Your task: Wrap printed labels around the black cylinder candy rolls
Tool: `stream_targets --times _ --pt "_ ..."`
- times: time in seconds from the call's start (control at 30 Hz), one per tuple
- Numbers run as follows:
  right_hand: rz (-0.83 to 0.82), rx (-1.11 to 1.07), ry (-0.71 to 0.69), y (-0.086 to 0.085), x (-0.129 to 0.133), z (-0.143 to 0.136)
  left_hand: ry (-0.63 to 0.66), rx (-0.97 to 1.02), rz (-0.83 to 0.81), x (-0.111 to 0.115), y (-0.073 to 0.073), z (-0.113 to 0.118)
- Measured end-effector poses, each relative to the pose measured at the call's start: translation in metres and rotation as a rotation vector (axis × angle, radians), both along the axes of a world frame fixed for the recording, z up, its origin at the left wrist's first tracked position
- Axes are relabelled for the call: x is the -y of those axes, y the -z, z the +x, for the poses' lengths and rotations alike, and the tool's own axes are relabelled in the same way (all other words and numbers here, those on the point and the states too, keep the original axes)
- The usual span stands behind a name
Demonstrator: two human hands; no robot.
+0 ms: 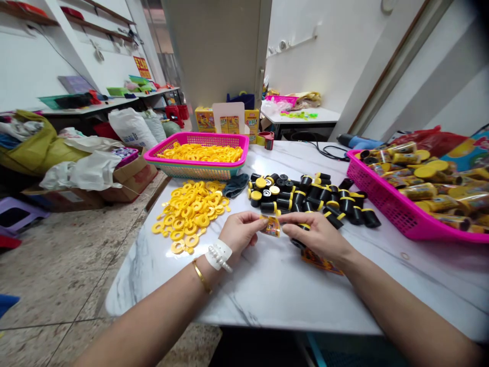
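Observation:
Between thumb and fingers, my left hand (pixel 240 230) pinches a small, shiny printed plastic sleeve (pixel 272 226). My right hand (pixel 323 235) is curled around a black cylinder (pixel 298 243) with a yellow edge, which its fingers partly hide. The right index fingertip reaches to the sleeve's right edge. Beneath the right hand, more orange printed sleeves (pixel 323 263) lie flat on the table. Just beyond both hands is a pile of black cylinders with yellow rims (pixel 315 192). Loose yellow rings (pixel 191 211) are heaped to the left of my left hand.
A pink basket of yellow rings (pixel 153 155) stands at the back left of the marble-patterned table (pixel 244 295). At right, another pink basket (pixel 405 216) holds printed cylinders. A dark cloth (pixel 236 185) lies between the piles. Behind are yellow boxes (pixel 229 122) and a blue heat gun (pixel 355 141).

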State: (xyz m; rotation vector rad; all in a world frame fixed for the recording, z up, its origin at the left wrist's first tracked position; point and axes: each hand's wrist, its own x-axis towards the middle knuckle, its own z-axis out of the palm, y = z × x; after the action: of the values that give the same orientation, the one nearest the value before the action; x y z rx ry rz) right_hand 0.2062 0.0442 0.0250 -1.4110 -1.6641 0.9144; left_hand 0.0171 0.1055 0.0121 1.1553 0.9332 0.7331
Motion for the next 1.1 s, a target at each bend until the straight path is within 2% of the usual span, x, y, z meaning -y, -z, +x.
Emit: stream_targets --times 0.13,0.27,0.37,0.47,0.53,0.6,0.77,1.1 --pt "0.091 0.074 0.077 0.004 0.000 -0.003 0.030 0.041 -0.019 0.003 -0.001 0.001" --pt "0.106 0.047 0.167 0.009 -0.002 -0.009 0.144 0.051 -0.068 0.008 -0.005 0.001" --pt "-0.018 -0.045 0.143 0.009 -0.002 -0.009 0.112 0.081 -0.128 0.006 -0.006 0.000" --pt "-0.226 -0.246 0.125 0.007 0.001 -0.003 0.011 0.127 -0.213 -0.001 -0.005 -0.001" --pt "-0.275 -0.383 0.104 0.004 0.002 0.003 -0.038 0.142 -0.271 -0.005 -0.005 -0.002" --pt "-0.211 -0.478 0.103 0.000 0.003 0.007 -0.060 0.162 -0.319 -0.008 -0.005 -0.003" --pt "0.026 -0.613 0.223 -0.005 0.003 0.000 -0.016 0.249 -0.411 -0.008 -0.005 -0.003" --pt "0.228 -0.291 0.222 0.005 0.004 -0.005 0.045 0.431 -0.531 -0.009 -0.007 -0.002"
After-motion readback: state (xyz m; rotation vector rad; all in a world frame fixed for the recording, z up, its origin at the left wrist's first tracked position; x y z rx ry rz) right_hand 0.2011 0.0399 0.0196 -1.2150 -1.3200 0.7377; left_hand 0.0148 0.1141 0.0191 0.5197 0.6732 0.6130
